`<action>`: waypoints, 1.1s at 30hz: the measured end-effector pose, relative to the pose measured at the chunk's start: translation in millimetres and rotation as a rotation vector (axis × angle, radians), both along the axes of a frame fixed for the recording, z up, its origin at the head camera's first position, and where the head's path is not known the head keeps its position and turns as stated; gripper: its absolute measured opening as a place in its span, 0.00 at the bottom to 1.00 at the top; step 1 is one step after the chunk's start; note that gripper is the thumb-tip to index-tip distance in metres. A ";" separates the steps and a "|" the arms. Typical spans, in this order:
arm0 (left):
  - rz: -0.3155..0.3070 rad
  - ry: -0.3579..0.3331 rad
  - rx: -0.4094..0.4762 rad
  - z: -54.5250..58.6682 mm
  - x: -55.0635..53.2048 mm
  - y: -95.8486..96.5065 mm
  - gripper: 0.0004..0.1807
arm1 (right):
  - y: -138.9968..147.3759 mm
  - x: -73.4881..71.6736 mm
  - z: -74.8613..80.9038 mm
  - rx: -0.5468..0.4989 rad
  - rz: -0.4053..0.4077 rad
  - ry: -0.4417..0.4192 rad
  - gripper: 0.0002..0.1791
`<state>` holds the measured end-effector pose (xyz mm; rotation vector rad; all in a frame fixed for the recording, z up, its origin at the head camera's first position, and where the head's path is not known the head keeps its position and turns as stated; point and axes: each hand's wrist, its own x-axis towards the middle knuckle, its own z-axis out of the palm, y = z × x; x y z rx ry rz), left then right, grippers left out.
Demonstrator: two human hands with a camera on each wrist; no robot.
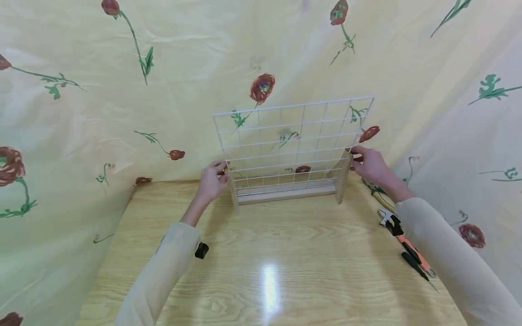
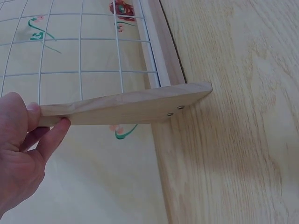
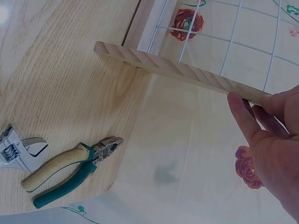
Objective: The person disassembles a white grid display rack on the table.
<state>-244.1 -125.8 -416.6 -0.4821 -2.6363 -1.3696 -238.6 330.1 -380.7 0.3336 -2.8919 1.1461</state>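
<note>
A white wire grid panel [image 1: 303, 105] stands upright in a wooden stand toward the back of the table. Its base bar [image 1: 285, 194] runs between two wooden side pieces. My left hand [image 1: 211, 182] pinches the upper end of the left side piece [image 2: 126, 108] between thumb and fingers. On the other side, my right hand [image 1: 372, 167] grips the upper end of the right side piece [image 3: 177, 71] the same way. Two screw heads show low on the outer face of each side piece in the wrist views.
Pliers [image 3: 84, 165] with yellow and green handles lie right of the stand. Nearer me are an adjustable wrench [image 1: 408, 246] and a black-handled screwdriver [image 1: 415, 266]. A small black object [image 1: 201, 250] sits by my left sleeve. Flowered cloth [image 1: 175, 99] hangs behind the wooden table [image 1: 228, 280].
</note>
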 end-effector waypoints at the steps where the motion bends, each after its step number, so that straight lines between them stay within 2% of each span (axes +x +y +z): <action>1: 0.000 -0.002 0.000 -0.2 1.3 -1.1 0.23 | -0.4 0.0 -0.3 0.000 0.002 -0.003 0.21; 8: 0.017 0.001 0.009 -4.5 9.8 -6.0 0.24 | -3.9 2.2 -3.8 -0.008 0.005 -0.016 0.20; 14: 0.041 0.024 -0.015 -5.0 15.9 -9.0 0.24 | -6.1 2.4 -4.5 -0.003 0.018 0.016 0.19; 21: 0.022 0.081 -0.035 -6.5 21.0 -14.0 0.23 | -8.9 4.8 -2.4 -0.012 0.031 0.022 0.19; 29: 0.031 0.090 -0.049 -7.2 30.0 -19.0 0.23 | -13.7 8.5 -1.7 -0.017 0.045 0.014 0.19; 33: 0.031 0.123 -0.058 -7.8 33.5 -21.4 0.22 | -15.2 10.1 -3.3 -0.033 0.052 0.036 0.18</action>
